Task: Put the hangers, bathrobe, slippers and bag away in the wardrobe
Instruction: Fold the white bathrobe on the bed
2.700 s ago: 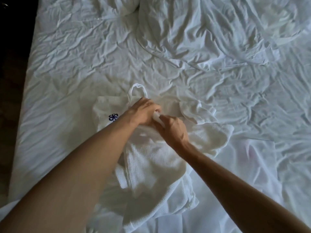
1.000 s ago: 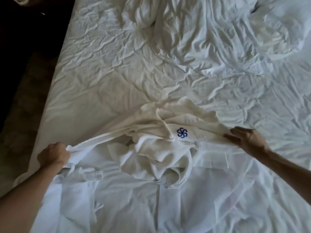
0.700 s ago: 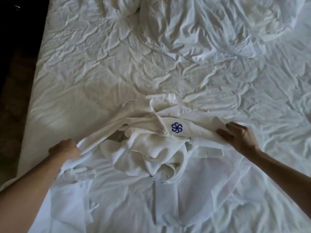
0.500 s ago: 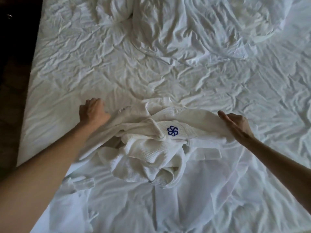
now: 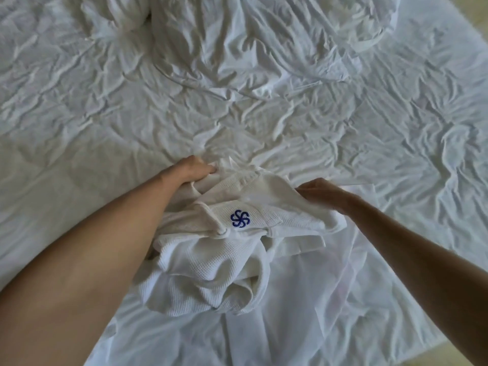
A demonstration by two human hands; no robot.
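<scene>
Currently, bathrobe: white waffle-weave bathrobe (image 5: 224, 257) lies bunched on the bed's rumpled white sheet (image 5: 79, 114), close to its near edge; long axis runs roughly left to right.
Emblem: blue pinwheel logo (image 5: 240, 219) faces up.
Left hand (image 5: 194, 168): fingers curled, gripping the robe's far left fold.
Right hand (image 5: 320, 192): fingers pinching the robe's right end.
Bedding: crumpled white duvet (image 5: 250, 40) heaped toward the bed's far edge.

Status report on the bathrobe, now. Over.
Left hand gripping the bathrobe at its far edge, right hand gripping its right side. Bathrobe bunched on the bed, blue logo up. No wardrobe or hangers in view.
</scene>
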